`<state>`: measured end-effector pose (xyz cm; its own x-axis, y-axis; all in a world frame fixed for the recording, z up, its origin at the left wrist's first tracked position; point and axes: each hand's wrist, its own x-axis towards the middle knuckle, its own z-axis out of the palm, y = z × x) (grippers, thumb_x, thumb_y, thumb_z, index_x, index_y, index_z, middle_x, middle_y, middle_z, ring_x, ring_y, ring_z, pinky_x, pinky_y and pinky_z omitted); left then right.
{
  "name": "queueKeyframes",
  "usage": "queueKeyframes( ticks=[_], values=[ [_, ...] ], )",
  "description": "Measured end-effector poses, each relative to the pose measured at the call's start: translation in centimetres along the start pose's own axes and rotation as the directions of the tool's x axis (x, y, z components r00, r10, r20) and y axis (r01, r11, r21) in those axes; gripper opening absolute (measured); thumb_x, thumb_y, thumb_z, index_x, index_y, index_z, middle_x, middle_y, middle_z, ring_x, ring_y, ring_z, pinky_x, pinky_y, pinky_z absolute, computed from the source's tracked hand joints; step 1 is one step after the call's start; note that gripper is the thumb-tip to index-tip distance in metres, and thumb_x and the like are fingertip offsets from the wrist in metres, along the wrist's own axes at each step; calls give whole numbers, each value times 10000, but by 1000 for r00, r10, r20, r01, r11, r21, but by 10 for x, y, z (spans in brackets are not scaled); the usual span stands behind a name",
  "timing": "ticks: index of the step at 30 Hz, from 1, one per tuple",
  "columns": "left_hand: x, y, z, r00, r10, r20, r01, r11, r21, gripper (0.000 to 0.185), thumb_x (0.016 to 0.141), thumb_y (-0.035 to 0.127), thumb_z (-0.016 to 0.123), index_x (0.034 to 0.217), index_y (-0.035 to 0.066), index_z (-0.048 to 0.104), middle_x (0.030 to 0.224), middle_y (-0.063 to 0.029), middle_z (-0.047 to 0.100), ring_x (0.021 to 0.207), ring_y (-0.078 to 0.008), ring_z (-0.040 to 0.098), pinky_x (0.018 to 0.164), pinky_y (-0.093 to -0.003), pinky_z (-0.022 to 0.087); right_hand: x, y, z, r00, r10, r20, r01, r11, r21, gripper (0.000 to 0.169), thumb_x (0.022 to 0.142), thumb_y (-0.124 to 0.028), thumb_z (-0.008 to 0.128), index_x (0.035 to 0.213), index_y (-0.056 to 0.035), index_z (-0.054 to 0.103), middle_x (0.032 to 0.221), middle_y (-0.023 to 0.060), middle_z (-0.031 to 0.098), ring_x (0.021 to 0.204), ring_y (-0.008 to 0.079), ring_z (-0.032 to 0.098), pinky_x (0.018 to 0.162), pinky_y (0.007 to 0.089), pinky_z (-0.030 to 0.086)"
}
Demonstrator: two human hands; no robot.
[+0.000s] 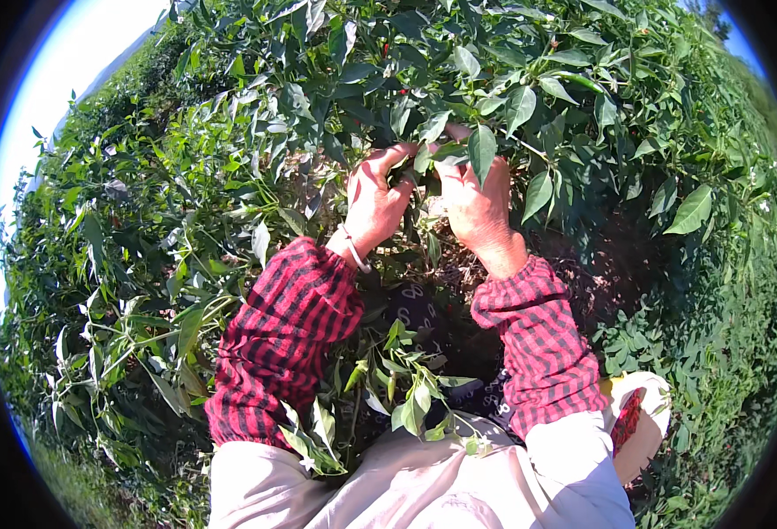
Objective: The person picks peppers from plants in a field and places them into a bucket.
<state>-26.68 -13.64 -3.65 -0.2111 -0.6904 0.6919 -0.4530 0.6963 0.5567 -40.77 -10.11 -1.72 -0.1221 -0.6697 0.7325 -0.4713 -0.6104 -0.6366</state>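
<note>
Both hands reach into a leafy chili pepper plant [521, 109] in front of me. My left hand [378, 198], with a pale bangle at the wrist, has its thumb and fingers curled about green leaves and stems. Close to its right, my right hand [481, 205] is bent inward among the leaves. Foliage covers the fingertips of both, so whether a pepper or stem is pinched does not show. A green chili [580, 81] hangs at the upper right, and small spots of red chili [386, 49] show above the hands.
A pale container [653, 403] holding red chilies [626, 423] is at my right side. A branch with small green chilies [392, 385] rises between my forearms, close to my lap. Dense plants [130, 218] stand on the left; shaded soil [617, 258] lies below the right-hand foliage.
</note>
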Motion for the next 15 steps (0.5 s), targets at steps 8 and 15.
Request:
queueKeyframes(
  ticks=[8, 15],
  values=[
    [-3, 0, -1, 980, -155, 128, 170, 978, -124, 295, 753, 48, 623, 1041, -15, 604, 886, -135, 661, 802, -195, 625, 749, -296, 480, 14, 27, -4, 855, 452, 255, -507, 627, 592, 207, 870, -228, 546, 780, -44, 582, 626, -37, 505, 490, 40, 425, 442, 196, 321],
    [-5, 3, -7, 998, -47, 36, 49, 997, -56, 250, 793, 66, 619, 1035, 3, 614, 849, -106, 647, 765, -164, 613, 710, -269, 465, -22, 33, -31, 807, 416, 419, -576, 397, 714, 292, 961, -298, 414, 847, -49, 514, 648, -6, 449, 470, 59, 364, 392, 211, 301]
  ],
)
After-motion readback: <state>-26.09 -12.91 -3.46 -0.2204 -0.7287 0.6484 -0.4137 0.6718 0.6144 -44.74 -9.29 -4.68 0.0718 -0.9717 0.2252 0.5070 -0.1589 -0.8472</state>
